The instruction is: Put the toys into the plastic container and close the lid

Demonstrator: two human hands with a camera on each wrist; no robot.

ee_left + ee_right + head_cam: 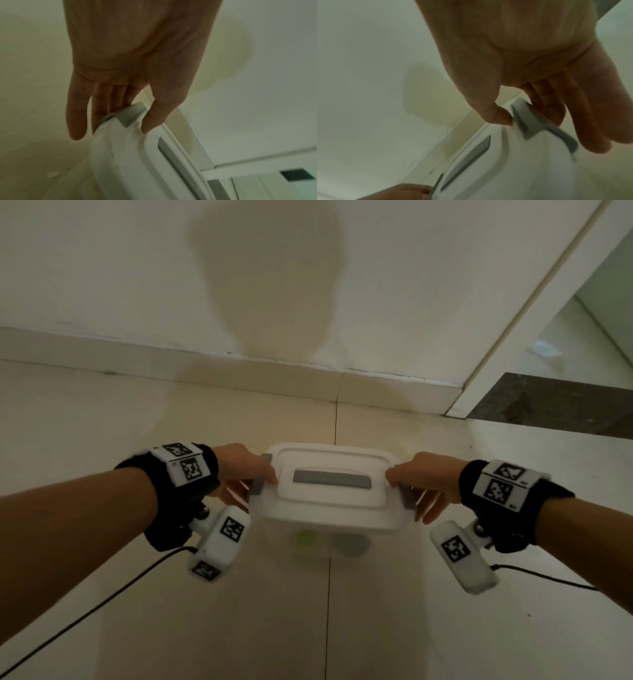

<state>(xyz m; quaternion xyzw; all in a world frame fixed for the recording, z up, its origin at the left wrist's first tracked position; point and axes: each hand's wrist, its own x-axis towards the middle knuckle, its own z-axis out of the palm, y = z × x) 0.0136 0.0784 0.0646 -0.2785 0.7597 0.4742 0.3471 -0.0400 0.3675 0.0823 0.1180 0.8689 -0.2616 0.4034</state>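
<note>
From the head view: white plastic container (329, 518) on the tiled floor (102, 412), just short of the wall (102, 268) and its skirting (191, 371), with the white lid (330, 474) lying on top and a grey bar in its middle. Left hand (239, 470) at the lid's left end, right hand (426, 482) at the right end, each at a grey clip (257, 486). Through the blurred clear wall of the box, a green toy (306, 539) and a grey toy (352, 544), shapes not readable. Seen only from the left wrist: thumb pressed on the lid's top, fingers (102, 108) reaching down behind the grey clip, little finger straight and free of the box, so a pinch on the clip. Seen only from the right wrist: thumb tip bent against the lid edge beside the other grey clip (529, 121), fingers (556, 105) curled under it, again a pinch; the opposite thumb at the far end low in that picture. Whether either clip is snapped down: cannot tell, hands and blur in the way. Around: black wrist bands with coded white blocks and trailing cables (85, 614), a white door frame (534, 313) to the right, a dark threshold (555, 402) at its foot.
</note>
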